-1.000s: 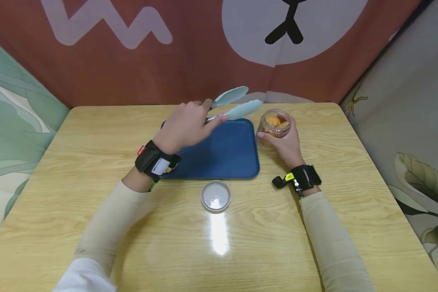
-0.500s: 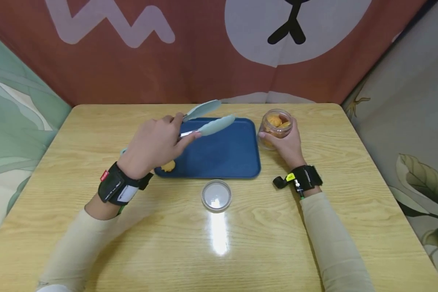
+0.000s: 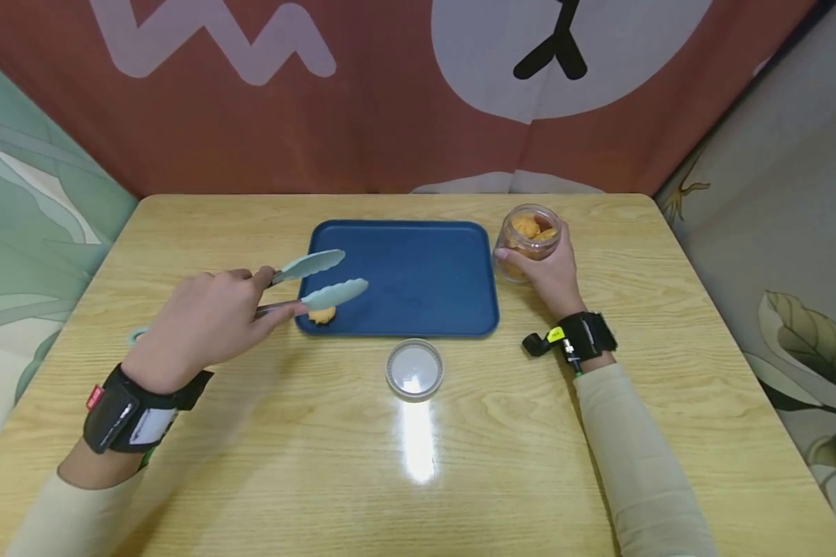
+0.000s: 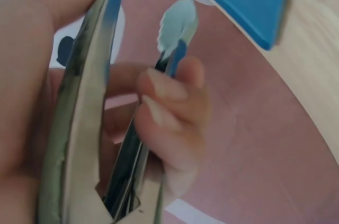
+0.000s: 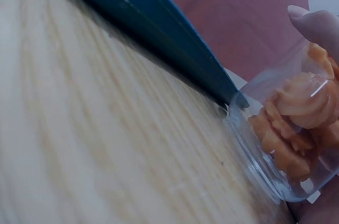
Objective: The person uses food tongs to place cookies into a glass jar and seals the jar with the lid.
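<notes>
My left hand (image 3: 212,325) grips a pair of tongs (image 3: 334,294) with pale blue scalloped tips and metal arms. The tongs' tips stand apart with nothing between them, over the left end of a blue tray (image 3: 418,286). One golden cookie (image 3: 322,316) lies in the tray's near left corner, partly overlapped by the lower tip. In the left wrist view, fingers (image 4: 169,123) wrap the metal arms. My right hand (image 3: 550,271) holds a clear open jar (image 3: 512,263) beside the tray's right end. Swirled cookies (image 5: 304,99) fill it in the right wrist view.
A round clear lid (image 3: 414,370) lies on the wooden table (image 3: 501,464) just in front of the tray. A reddish-brown printed cloth (image 3: 362,116) hangs behind the table's far edge, with patterned cloths at both sides.
My left hand has drawn the tongs left and toward me, from near the jar to the tray's left end. The cookie in the corner has come into view. My right hand stays on the jar.
</notes>
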A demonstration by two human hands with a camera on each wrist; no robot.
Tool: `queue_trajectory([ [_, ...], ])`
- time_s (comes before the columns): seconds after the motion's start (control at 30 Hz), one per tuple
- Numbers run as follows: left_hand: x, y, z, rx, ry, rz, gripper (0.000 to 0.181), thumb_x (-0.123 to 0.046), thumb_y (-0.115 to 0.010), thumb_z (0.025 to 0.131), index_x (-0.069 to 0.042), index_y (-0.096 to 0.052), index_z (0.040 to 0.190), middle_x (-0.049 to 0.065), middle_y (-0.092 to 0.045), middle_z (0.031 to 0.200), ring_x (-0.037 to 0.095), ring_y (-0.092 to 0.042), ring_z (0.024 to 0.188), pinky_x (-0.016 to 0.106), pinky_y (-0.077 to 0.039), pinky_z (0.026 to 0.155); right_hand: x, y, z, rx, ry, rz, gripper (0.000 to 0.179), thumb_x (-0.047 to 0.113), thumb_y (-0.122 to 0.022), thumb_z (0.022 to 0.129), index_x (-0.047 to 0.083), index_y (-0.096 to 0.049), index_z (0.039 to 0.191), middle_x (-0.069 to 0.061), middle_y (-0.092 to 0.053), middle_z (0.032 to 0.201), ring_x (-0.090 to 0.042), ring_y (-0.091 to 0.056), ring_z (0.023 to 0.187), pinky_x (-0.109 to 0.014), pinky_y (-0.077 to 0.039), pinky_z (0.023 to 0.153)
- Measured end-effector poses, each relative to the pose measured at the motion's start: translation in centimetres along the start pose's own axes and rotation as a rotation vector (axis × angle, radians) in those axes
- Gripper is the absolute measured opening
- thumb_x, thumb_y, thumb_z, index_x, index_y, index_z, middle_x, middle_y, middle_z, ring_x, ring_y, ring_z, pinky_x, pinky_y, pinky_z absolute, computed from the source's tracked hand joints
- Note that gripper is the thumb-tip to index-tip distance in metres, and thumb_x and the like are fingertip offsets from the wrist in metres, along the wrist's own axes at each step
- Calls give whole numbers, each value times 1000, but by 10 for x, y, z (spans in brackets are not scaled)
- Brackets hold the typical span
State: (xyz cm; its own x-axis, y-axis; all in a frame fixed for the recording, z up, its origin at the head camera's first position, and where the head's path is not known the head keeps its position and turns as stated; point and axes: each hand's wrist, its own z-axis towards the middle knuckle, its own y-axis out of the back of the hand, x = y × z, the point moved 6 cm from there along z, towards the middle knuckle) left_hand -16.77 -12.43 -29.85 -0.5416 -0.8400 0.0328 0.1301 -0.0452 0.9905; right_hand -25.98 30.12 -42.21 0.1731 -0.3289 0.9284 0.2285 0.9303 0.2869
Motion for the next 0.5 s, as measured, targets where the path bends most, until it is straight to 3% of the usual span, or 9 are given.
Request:
queue_trajectory([
  [0.23, 5, -9, -17, 83, 14, 19, 52, -58, -61, 82, -6, -61, 89, 0, -39, 51, 14, -36, 38, 32, -28, 33, 0, 1, 0, -1, 4, 0, 89, 32, -85, 67, 23, -32, 137, -2, -40, 135, -12, -40, 120, -39, -35, 100],
  [0.5, 9, -22, -17, 125, 7, -4, 53, -57, -61, 83, -5, -63, 91, -1, -39, 50, 14, -37, 38, 30, -27, 33, -1, 2, 2, -7, 9, 6, 90, 30, -86, 66, 23, -32, 138, -2, -40, 135, -12, -40, 120, -39, -35, 100],
])
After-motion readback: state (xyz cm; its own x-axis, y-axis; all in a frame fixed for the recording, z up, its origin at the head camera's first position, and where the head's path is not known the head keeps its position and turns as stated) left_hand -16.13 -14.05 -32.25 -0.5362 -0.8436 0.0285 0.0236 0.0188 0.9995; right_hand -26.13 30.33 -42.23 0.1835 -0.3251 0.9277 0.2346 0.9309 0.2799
